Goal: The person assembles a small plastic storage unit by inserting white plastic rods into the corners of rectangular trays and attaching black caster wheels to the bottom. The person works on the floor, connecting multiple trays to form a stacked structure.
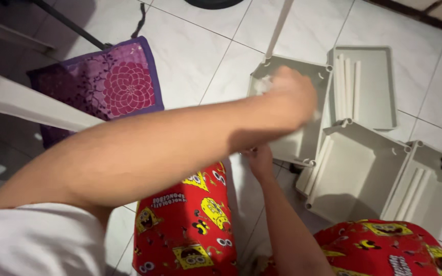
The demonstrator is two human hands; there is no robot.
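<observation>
A home: white tiled floor (200, 56), a purple flowered cushion (113, 84), and a white plastic chair (21, 102).

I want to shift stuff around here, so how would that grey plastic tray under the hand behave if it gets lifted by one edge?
The grey plastic tray looks thin-walled and shallow, so it is probably light and fairly stiff, perhaps flexing slightly. Its smooth surface may slide easily on the glossy floor tiles. The left hand is blurred over it, so the grip cannot be judged.

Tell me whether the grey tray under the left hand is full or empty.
Cannot tell fully: the left hand covers part of the grey tray; its visible floor is bare.
</observation>
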